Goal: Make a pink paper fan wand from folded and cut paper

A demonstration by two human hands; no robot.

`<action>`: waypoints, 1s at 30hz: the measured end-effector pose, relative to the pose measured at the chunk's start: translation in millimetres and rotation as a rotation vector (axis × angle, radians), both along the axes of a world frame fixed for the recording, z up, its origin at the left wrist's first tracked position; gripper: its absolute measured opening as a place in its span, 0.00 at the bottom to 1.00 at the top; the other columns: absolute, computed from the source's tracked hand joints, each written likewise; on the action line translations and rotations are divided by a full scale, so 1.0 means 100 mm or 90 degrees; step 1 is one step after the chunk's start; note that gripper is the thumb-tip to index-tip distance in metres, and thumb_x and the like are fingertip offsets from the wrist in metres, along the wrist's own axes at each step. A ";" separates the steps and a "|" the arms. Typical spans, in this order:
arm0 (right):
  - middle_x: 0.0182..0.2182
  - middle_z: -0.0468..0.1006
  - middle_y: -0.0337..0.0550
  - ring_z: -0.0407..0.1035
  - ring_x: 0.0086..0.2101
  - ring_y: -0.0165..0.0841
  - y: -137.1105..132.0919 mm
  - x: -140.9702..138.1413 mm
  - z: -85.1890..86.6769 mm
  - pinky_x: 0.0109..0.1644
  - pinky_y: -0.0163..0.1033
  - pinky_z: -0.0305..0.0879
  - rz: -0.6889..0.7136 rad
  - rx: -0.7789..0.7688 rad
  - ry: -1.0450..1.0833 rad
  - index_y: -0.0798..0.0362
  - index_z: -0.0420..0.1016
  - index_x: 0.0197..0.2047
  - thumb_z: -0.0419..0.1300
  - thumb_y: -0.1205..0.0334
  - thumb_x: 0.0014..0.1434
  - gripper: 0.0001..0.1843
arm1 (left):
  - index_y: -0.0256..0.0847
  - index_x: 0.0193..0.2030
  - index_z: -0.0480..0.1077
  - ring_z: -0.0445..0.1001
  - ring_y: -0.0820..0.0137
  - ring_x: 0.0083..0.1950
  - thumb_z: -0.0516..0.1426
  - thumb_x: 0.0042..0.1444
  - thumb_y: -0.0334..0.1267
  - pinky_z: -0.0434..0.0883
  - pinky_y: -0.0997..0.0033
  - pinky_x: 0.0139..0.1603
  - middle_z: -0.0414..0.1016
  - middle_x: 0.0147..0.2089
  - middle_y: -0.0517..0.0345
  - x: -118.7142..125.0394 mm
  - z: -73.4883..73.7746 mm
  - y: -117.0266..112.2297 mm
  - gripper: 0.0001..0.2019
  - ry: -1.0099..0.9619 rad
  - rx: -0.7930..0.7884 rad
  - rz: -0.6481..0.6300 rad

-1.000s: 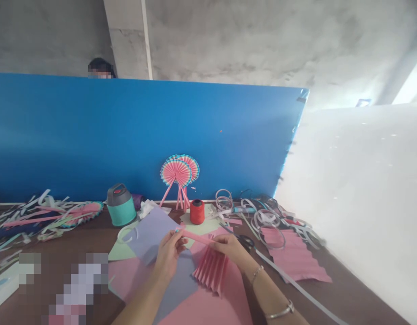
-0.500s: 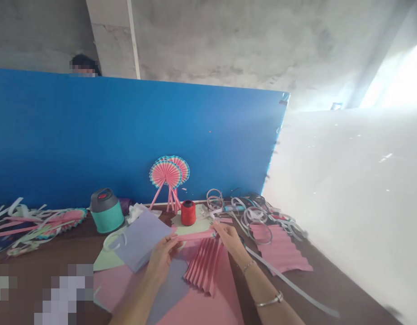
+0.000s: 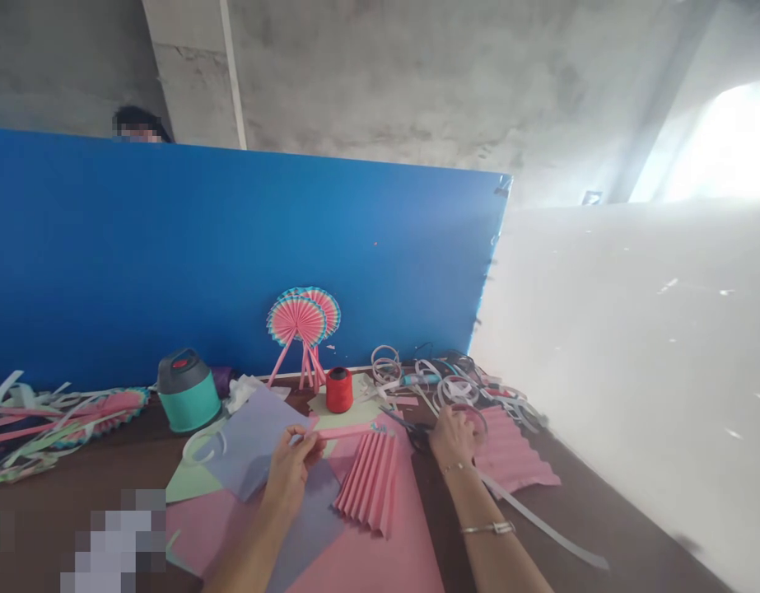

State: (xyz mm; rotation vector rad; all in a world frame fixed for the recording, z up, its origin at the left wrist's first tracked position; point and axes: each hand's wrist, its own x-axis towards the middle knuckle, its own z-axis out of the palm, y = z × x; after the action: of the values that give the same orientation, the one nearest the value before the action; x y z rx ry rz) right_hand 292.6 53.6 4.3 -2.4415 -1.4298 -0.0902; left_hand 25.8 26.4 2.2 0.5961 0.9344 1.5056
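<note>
I pinch a narrow pink paper strip by one end in my left hand; it stretches rightward. Nearer me, a pleated pink paper piece lies partly fanned. Dark-handled scissors lie beside my right hand.

The person's left hand and forearm, at seven o'clock, are bare; at five o'clock, the right hand has a thin silvery bracelet at its wrist, a clasped silvery bangle nearer the elbow.

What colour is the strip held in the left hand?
The strip is pink; the head view shows it best.
</note>
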 end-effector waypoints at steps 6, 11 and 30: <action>0.44 0.75 0.54 0.69 0.47 0.43 0.07 -0.05 -0.02 0.49 0.48 0.57 0.109 0.262 0.052 0.55 0.66 0.52 0.46 0.72 0.58 0.19 | 0.39 0.24 0.66 0.76 0.72 0.31 0.71 0.31 0.40 0.72 0.75 0.33 0.77 0.28 0.60 -0.01 -0.07 0.04 0.18 0.027 0.036 0.011; 0.40 0.75 0.50 0.69 0.42 0.41 0.05 -0.28 -0.08 0.49 0.48 0.57 0.306 0.572 0.157 0.54 0.66 0.46 0.46 0.59 0.63 0.13 | 0.37 0.27 0.75 0.76 0.69 0.34 0.68 0.35 0.44 0.73 0.69 0.41 0.78 0.29 0.57 0.03 -0.01 -0.01 0.14 0.079 0.057 0.020; 0.31 0.73 0.43 0.65 0.33 0.37 -0.28 -0.80 -0.08 0.39 0.41 0.62 0.652 0.438 0.240 0.49 0.68 0.41 0.50 0.63 0.65 0.06 | 0.40 0.41 0.73 0.78 0.71 0.37 0.61 0.49 0.24 0.71 0.53 0.55 0.80 0.32 0.61 0.05 0.09 -0.11 0.12 -0.336 0.045 -0.192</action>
State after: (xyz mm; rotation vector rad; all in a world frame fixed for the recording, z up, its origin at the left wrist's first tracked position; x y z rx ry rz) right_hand 212.4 25.4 -3.6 -0.9639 -1.8574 0.0932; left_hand 31.2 15.0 11.6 0.3413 0.3674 1.3293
